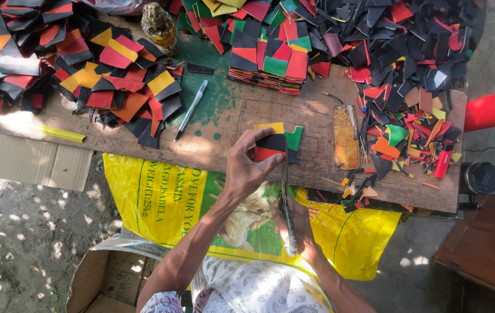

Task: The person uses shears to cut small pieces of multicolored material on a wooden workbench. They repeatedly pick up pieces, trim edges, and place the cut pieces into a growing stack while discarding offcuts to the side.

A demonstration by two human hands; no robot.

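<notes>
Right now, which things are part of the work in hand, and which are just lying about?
In use: left hand pressing the stacked coloured pieces; right hand gripping a long blade; wooden board.

Lying about: pen, bottle, red cylinder, yellow sack.

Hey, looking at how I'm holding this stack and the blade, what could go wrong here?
1. The left hand presses the coloured stack with its thumb right beside the blade; a slip might cut the thumb.
2. The stack sits near the board's front edge, so pieces may slide off.
3. The right hand works below the board edge, partly hidden, which may weaken blade control.
</notes>
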